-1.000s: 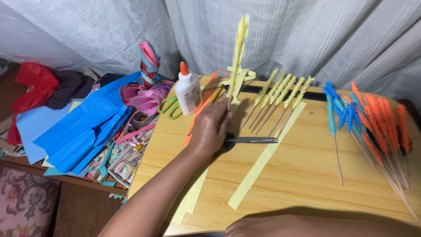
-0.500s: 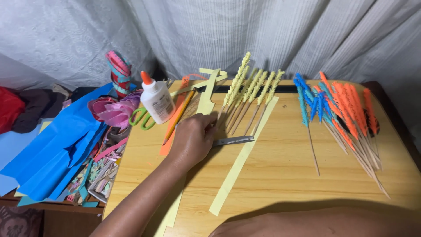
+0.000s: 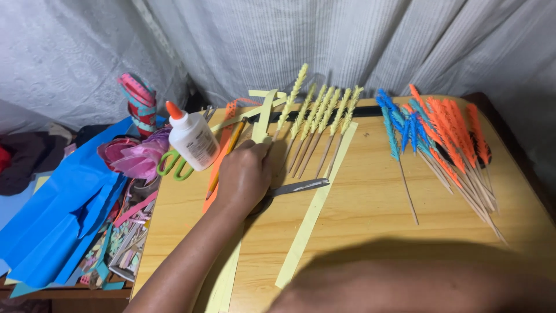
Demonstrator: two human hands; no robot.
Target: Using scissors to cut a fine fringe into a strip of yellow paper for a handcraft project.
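My left hand [image 3: 243, 177] rests on the wooden table [image 3: 370, 232], its fingertips pinched on the lower end of a yellow fringed stick [image 3: 292, 95] that lies flat and points away from me. Several more yellow fringed sticks [image 3: 327, 119] lie just right of it. A metal scissor blade [image 3: 301, 186] sticks out from under the hand on the right. A white glue bottle with an orange cap [image 3: 191, 139] stands left of the hand. A blurred forearm [image 3: 405, 284] crosses the bottom of the view; my right hand itself does not show.
Long yellow paper strips [image 3: 315, 208] and an orange strip [image 3: 217, 168] lie beside the hand. Blue fringed sticks [image 3: 394, 124] and orange ones [image 3: 452, 127] fan out at right. Green-handled scissors [image 3: 174, 165], a pink paper flower [image 3: 136, 156] and blue paper sheets [image 3: 63, 214] crowd the left edge.
My left hand has lowered the yellow fringed stick from upright to flat on the table next to the other yellow ones. The view has shifted slightly.
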